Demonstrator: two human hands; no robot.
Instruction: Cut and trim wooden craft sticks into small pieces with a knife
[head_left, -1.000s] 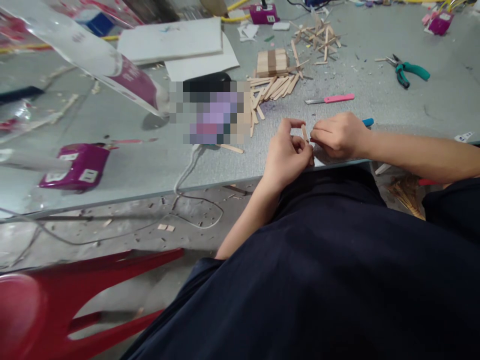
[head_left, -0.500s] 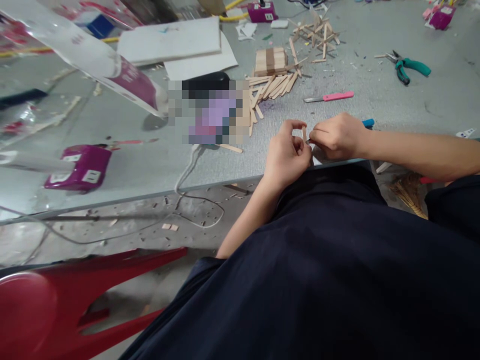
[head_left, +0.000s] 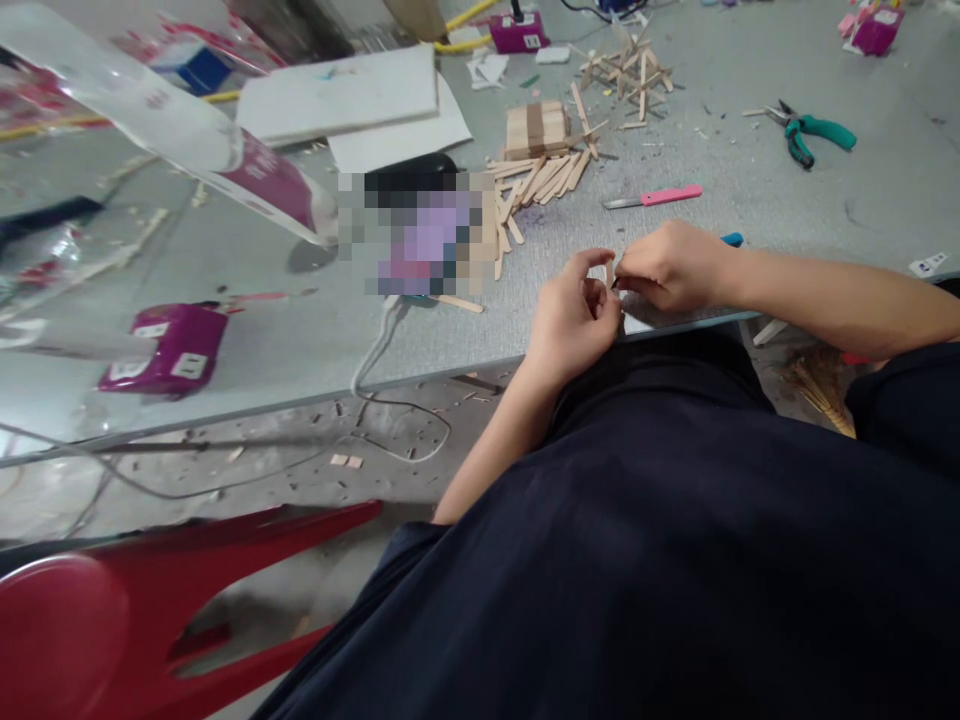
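Wooden stick (head_left: 610, 272): pinched by left hand (head_left: 571, 318), at the bench's (head_left: 802, 215) near edge
Right hand (head_left: 670, 268): narrow grip, dark object (head_left: 616, 283) mostly hidden
Pink knife (head_left: 671, 196): just beyond the hands
Pliers (head_left: 817, 130): farther right

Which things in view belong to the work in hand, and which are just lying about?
Belongs, judging by the hands:
wooden stick in the left hand
dark-tipped item, too small to identify, in the right hand
loose sticks and banded bundle, probably
pink-handled knife and green-handled pliers, possibly, both set down

Lying about, it seems:
white board
purple box
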